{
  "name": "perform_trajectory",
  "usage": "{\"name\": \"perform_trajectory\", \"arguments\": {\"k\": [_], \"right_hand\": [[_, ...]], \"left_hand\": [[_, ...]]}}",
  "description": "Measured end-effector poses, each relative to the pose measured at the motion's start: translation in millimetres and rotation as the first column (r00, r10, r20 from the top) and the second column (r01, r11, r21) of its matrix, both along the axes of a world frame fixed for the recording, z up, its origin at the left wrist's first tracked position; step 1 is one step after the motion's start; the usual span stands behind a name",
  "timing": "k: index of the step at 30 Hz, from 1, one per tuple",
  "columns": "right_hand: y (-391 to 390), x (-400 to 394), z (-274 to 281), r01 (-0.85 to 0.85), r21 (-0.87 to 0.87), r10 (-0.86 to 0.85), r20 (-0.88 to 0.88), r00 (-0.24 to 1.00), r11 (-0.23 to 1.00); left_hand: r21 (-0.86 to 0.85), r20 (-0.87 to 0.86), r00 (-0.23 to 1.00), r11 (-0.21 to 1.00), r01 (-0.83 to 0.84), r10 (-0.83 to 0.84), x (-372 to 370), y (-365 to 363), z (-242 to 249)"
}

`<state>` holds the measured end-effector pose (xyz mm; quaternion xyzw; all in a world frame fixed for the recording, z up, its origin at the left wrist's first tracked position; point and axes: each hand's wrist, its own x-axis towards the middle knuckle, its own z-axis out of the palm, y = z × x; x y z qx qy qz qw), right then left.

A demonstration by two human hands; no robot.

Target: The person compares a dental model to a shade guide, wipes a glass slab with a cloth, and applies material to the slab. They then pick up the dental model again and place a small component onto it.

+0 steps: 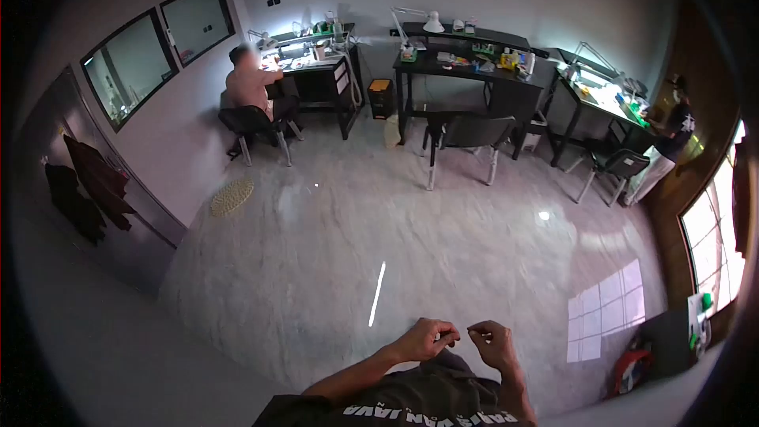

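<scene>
My left hand (431,338) is held in front of my body with its fingers curled into a pinch. Just to its right, my right hand (492,342) is pinched the same way, and a small gap separates the two sets of fingertips. Whatever either hand may hold is too small to make out. Below the hands is my dark shirt (395,395) with white lettering. No table lies under them; behind them is the pale, shiny floor (332,285).
A seated person (251,83) works at the left desk (312,71); another person (672,138) stands by the right desk (601,103). Between them is a black middle desk (451,69) with a chair (474,133). A round woven mat (232,198) lies near the left wall.
</scene>
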<state>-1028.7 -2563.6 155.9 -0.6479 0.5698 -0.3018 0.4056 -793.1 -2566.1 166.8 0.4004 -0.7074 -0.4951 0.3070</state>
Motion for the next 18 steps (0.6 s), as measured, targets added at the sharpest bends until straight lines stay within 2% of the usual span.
{"name": "perform_trajectory", "arguments": {"k": [3,4,7,8,9,10,11,12,13,14,17,18], "right_hand": [[-97.0,17.7,11.9,-0.079,-0.008,0.079,-0.009,0.997,0.997],[-131.0,26.2,21.7,-0.132,-0.073,0.132,-0.011,0.991,0.988],[-237.8,60.0,35.5,-0.296,-0.177,0.293,-0.043,0.955,0.938],[-272.2,74.9,40.4,-0.378,-0.280,0.371,-0.079,0.925,0.883],[-296.5,88.8,43.3,-0.445,-0.358,0.428,-0.130,0.895,0.821],[-317.0,104.3,47.1,-0.481,-0.367,0.486,-0.087,0.870,0.796],[-338.0,121.7,49.1,-0.498,-0.398,0.522,-0.055,0.851,0.770],[-354.6,136.9,48.3,-0.548,-0.419,0.586,-0.046,0.809,0.724],[-367.9,153.2,49.8,-0.591,-0.453,0.631,-0.078,0.772,0.667],[-381.1,166.6,58.5,-0.648,-0.375,0.658,-0.121,0.743,0.663],[-418.0,202.0,38.2,-0.782,-0.243,0.777,-0.142,0.614,0.574],[-428.1,210.4,34.2,-0.805,-0.167,0.801,-0.109,0.589,0.569]], "left_hand": [[0.140,-0.023,0.991,0.982,-0.127,0.131,13.3,-56.6,-16.1],[0.174,0.045,0.990,0.974,-0.142,0.137,22.5,-76.0,-12.2],[0.157,0.088,0.963,0.951,-0.265,0.254,52.5,-132.5,-5.2],[0.133,0.075,0.945,0.936,-0.326,0.319,64.4,-148.7,-21.7],[0.185,0.049,0.925,0.907,-0.379,0.377,75.5,-160.1,-28.5],[0.160,0.056,0.886,0.872,-0.462,0.459,82.9,-172.3,-13.2],[0.229,-0.001,0.847,0.824,-0.518,0.532,89.7,-184.5,-16.0],[0.216,0.063,0.826,0.800,-0.559,0.560,100.2,-197.7,-5.7],[0.252,-0.012,0.792,0.769,-0.588,0.610,110.2,-213.2,-20.2],[0.298,-0.075,0.740,0.723,-0.623,0.669,120.0,-229.3,-36.8],[0.377,-0.142,0.716,0.707,-0.599,0.683,149.1,-283.4,-57.5],[0.374,-0.117,0.739,0.719,-0.586,0.663,160.8,-301.1,-62.7]]}}
